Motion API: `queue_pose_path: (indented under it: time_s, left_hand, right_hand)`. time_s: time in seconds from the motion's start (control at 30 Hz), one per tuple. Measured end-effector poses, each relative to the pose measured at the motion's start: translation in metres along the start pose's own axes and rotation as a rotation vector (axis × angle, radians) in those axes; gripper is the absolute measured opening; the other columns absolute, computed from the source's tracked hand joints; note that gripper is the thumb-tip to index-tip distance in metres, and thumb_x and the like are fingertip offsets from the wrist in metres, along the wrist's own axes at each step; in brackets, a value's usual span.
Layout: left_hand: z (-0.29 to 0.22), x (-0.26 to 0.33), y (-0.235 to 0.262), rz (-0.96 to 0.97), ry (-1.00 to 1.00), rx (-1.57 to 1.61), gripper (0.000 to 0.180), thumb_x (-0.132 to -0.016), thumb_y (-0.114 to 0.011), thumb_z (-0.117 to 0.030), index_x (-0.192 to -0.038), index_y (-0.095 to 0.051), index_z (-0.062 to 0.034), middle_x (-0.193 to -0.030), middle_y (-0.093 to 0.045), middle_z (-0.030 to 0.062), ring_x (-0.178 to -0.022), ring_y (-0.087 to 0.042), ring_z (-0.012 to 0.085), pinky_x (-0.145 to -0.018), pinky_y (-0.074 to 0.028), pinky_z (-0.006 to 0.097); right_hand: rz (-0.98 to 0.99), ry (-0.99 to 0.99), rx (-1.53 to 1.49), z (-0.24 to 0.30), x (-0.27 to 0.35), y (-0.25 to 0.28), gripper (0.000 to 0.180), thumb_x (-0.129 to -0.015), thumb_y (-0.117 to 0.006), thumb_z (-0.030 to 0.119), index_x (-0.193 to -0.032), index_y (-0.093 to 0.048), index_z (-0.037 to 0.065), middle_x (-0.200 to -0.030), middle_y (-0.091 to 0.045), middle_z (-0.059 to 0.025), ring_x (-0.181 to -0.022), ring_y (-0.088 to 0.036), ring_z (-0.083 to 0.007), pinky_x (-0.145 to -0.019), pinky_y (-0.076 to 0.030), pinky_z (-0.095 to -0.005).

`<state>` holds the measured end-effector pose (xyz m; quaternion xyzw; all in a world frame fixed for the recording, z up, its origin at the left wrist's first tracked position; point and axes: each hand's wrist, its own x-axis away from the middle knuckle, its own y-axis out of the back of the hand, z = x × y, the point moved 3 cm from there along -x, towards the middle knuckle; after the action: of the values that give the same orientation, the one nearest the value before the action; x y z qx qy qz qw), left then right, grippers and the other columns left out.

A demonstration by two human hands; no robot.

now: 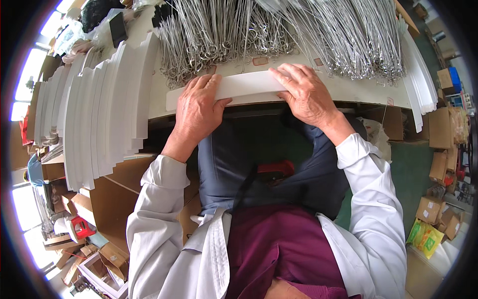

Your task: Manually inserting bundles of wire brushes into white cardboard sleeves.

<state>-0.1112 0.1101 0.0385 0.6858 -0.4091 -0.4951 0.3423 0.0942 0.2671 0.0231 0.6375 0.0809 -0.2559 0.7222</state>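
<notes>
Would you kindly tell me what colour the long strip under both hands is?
White. The long strip shows plainly in the head view, beneath the left hand and right hand.

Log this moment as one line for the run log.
left hand: pressing white strip | right hand: on strip's right end | behind: metal instruments | left: stacked white strips

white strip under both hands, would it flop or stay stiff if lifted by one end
The white strip is long, thin and flat, so it would probably sag somewhat. It looks light like card. Left hand and right hand both press it, suggesting it slides easily.
</notes>
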Motion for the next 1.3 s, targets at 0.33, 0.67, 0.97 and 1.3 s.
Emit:
queue_pose_path:
  time_s: [0.33, 0.67, 0.97, 1.3]
  left_hand:
    - [0.002, 0.008, -0.007, 0.029, 0.077, 0.117, 0.05, -0.082, -0.078, -0.015, -0.126, -0.063, 0.0018, -0.12, -0.065, 0.0207, -0.111, -0.061, 0.0408, -0.096, -0.05, 0.046]
    - [-0.018, 0.026, -0.034, 0.102, -0.065, -0.17, 0.074, -0.085, -0.078, -0.023, -0.146, -0.046, 0.0026, -0.147, -0.051, 0.0236, -0.136, -0.047, 0.0419, -0.115, -0.037, 0.052]
    - [0.012, 0.049, -0.023, 0.07, -0.125, -0.221, 0.065, -0.087, -0.071, -0.011, -0.145, -0.046, 0.0039, -0.148, -0.051, 0.0236, -0.133, -0.05, 0.042, -0.114, -0.039, 0.051]
    - [-0.047, 0.059, 0.036, 0.332, -0.033, 0.118, 0.063, -0.082, -0.078, -0.018, -0.135, -0.052, 0.0059, -0.129, -0.062, 0.0277, -0.12, -0.059, 0.0446, -0.102, -0.048, 0.049]
  right_hand:
    - [0.018, -0.025, -0.036, 0.005, 0.001, -0.003, 0.051, -0.089, -0.071, 0.021, -0.137, -0.062, 0.007, -0.131, -0.061, -0.0162, -0.124, -0.055, -0.0331, -0.11, -0.041, -0.0457]
    - [0.093, -0.025, 0.07, 0.018, 0.025, -0.02, 0.071, -0.091, -0.072, 0.038, -0.146, -0.048, 0.0, -0.151, -0.047, -0.0214, -0.143, -0.041, -0.0371, -0.122, -0.03, -0.0474]
    - [0.04, -0.023, 0.132, 0.0, 0.04, -0.006, 0.055, -0.093, -0.07, 0.028, -0.138, -0.057, 0.0, -0.145, -0.056, -0.0141, -0.14, -0.048, -0.0294, -0.122, -0.032, -0.0448]
    - [-0.074, 0.156, 0.062, 0.042, 0.053, 0.025, 0.032, -0.09, -0.062, 0.015, -0.119, -0.07, 0.001, -0.122, -0.07, -0.0115, -0.122, -0.063, -0.0269, -0.116, -0.041, -0.0485]
